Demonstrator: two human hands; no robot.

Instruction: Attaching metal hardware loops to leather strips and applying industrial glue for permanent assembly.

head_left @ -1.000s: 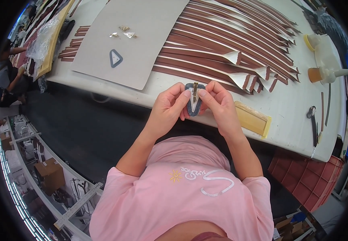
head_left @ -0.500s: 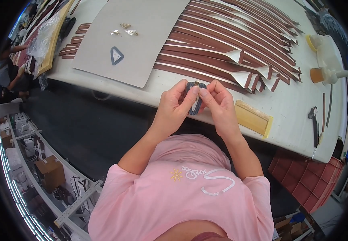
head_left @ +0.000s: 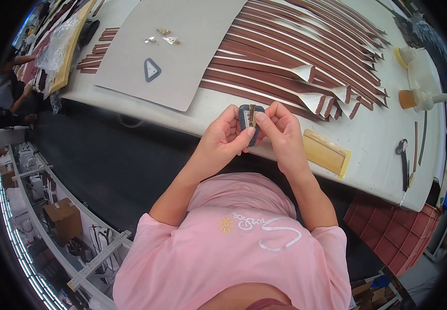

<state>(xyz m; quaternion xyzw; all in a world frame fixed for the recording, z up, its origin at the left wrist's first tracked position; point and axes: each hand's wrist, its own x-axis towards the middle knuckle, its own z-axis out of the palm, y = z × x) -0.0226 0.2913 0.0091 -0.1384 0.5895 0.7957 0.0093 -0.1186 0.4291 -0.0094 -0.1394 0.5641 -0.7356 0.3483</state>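
Observation:
Just in front of the table edge, both my hands hold a dark blue, fabric-edged triangular piece (head_left: 243, 120) with a pale middle. A narrow gold metal clip (head_left: 252, 114) lies lengthwise along its face. My left hand (head_left: 225, 135) grips the piece from its left side, thumb at the clip's lower end. The thumb of my right hand (head_left: 279, 129) presses on the clip, and its other fingers curl behind the piece. A similar blue-edged triangle (head_left: 152, 70) lies on the grey board (head_left: 130, 95), below several small gold metal pieces (head_left: 171, 40).
Brown strips with white edges (head_left: 264, 59) cover much of the white table (head_left: 373, 150). A yellow shallow tray (head_left: 326, 153) sits right of my hands. Farther right are a plastic bottle (head_left: 424, 98) and a black-handled tool (head_left: 403, 157). Another person (head_left: 14, 95) is at far left.
My left thumb has slid down off the upper part of the triangular piece, leaving more of the gold clip and pale face showing. Both hands still hold the piece at about the same spot.

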